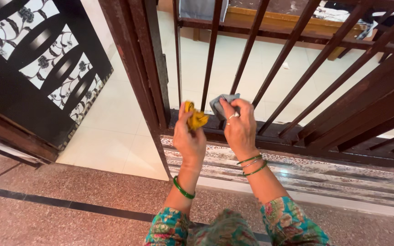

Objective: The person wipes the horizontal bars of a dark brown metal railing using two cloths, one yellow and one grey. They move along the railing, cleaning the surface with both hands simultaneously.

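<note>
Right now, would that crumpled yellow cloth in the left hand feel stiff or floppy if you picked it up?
Probably floppy: the crumpled yellow cloth bunches into soft folds in the left hand. Likely light, since a loose grip holds it up. It seems unlikely to roll or break, being rumpled fabric.

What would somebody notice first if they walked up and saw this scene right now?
Probably the two raised hands at the centre: the left hand clutches a crumpled yellow cloth, and the right hand presses a grey cloth against a bar of the dark brown metal gate. Next, the black door panel with white floral insets at upper left, and the green bangles on the right wrist.
</note>
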